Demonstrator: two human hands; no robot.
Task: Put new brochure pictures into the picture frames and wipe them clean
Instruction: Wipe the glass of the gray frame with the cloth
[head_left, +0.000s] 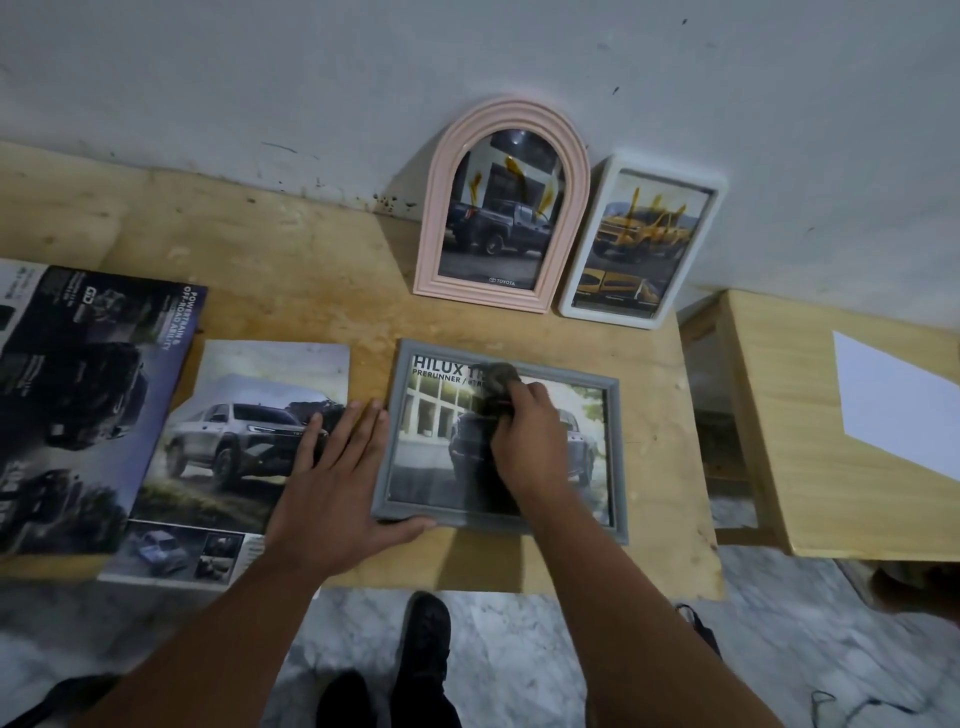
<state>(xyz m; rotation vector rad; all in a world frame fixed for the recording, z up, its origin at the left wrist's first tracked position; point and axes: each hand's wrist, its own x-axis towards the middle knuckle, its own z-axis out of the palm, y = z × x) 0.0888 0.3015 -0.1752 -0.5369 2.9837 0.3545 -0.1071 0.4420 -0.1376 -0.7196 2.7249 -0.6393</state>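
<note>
Near the tabletop's (311, 260) front edge, the left hand (332, 467) is lying flat, bracing the grey frame (395, 415), while the right hand (524, 436) is gripping a cloth (498, 376) on its glass. Pressing hard could slide the frame or crack the glass.

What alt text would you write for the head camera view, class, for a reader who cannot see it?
A person's right hand wipes the glass of a grey picture frame lying on a wooden table with a dark cloth, while the left hand lies flat at the frame's left edge. Brochure pages lie to the left; two smeared frames lean against the wall behind.
</note>
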